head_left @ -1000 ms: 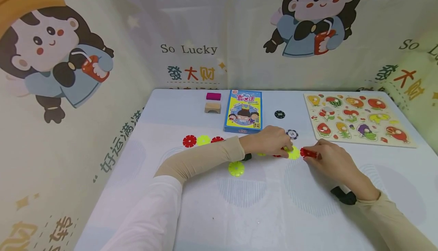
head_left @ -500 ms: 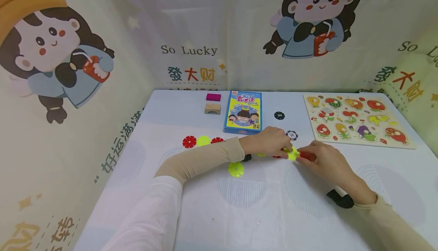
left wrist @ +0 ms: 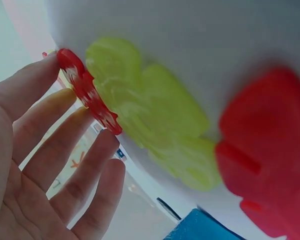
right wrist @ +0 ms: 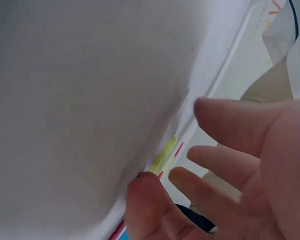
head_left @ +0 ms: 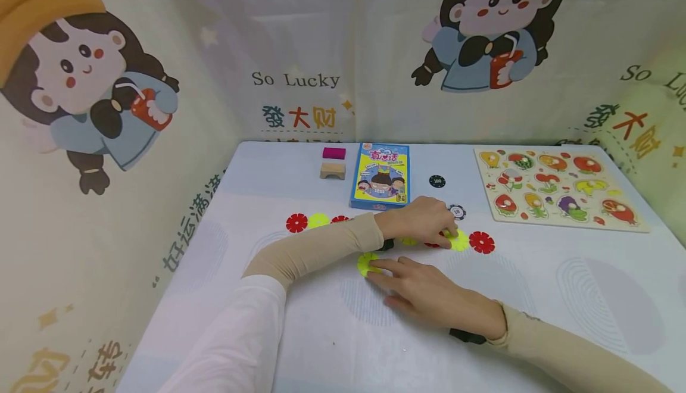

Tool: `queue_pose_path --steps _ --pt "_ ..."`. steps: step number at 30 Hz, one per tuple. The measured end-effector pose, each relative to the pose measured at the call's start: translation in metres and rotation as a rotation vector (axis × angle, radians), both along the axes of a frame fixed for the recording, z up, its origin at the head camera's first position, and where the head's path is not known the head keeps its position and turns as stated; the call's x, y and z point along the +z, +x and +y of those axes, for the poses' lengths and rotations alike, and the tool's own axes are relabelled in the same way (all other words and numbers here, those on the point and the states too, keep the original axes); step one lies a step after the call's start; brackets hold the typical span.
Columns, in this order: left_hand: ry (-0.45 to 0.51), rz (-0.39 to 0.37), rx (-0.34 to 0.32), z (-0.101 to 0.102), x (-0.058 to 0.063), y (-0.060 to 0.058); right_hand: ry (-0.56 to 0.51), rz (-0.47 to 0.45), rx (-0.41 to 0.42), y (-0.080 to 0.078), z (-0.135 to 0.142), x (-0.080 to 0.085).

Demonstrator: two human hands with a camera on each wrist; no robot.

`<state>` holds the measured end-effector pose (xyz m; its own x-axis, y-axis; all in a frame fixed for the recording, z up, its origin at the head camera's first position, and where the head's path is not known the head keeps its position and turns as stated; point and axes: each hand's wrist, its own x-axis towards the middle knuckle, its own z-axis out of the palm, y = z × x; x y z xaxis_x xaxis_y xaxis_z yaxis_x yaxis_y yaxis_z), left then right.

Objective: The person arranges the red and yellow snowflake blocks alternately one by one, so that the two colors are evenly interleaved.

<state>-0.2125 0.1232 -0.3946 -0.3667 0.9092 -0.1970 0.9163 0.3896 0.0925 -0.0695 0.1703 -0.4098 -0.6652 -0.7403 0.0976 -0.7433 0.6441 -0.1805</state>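
Observation:
My left hand (head_left: pixel 420 223) reaches over the table at the middle of the head view. Its thumb and fingertips touch a red flower-shaped disc (left wrist: pixel 87 92), beside a yellow-green one (left wrist: pixel 150 110). To the right, a yellow disc (head_left: pixel 460 240) and a red disc (head_left: pixel 482 242) lie side by side. My right hand (head_left: pixel 426 292) has its fingers stretched over a separate yellow-green disc (head_left: pixel 366 264), partly covering it; the thumb stands apart in the right wrist view. The left forearm hides part of the row of discs, which continues left with another red disc (head_left: pixel 297 222).
A blue and yellow card box (head_left: pixel 380 175) stands behind the left hand, with a wooden arch block (head_left: pixel 333 171) and a magenta block (head_left: pixel 334 153) beside it. Two poker chips, one black (head_left: pixel 437 181), lie nearby. A fruit puzzle board (head_left: pixel 560 187) is at the right.
My right hand set the red disc down against the yellow one at the row's right end, let go, and moved left and nearer to the separate yellow-green disc. The left hand stayed in place.

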Motion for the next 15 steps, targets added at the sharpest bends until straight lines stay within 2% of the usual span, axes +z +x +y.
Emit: queue_pose_path --steps 3,6,11,15 --pt "-0.004 0.0 -0.002 0.001 0.0 0.0 0.037 0.022 0.024 -0.002 -0.002 -0.003" --pt "-0.006 0.002 -0.004 0.002 0.0 0.001 0.03 0.025 0.021 -0.003 0.0 -0.004" --pt "0.004 0.001 -0.01 0.002 -0.001 0.0 -0.035 -0.035 -0.012 -0.005 0.006 -0.002" --pt "0.01 -0.007 -0.008 0.001 -0.003 -0.001 -0.067 -0.085 -0.07 -0.006 0.009 -0.002"
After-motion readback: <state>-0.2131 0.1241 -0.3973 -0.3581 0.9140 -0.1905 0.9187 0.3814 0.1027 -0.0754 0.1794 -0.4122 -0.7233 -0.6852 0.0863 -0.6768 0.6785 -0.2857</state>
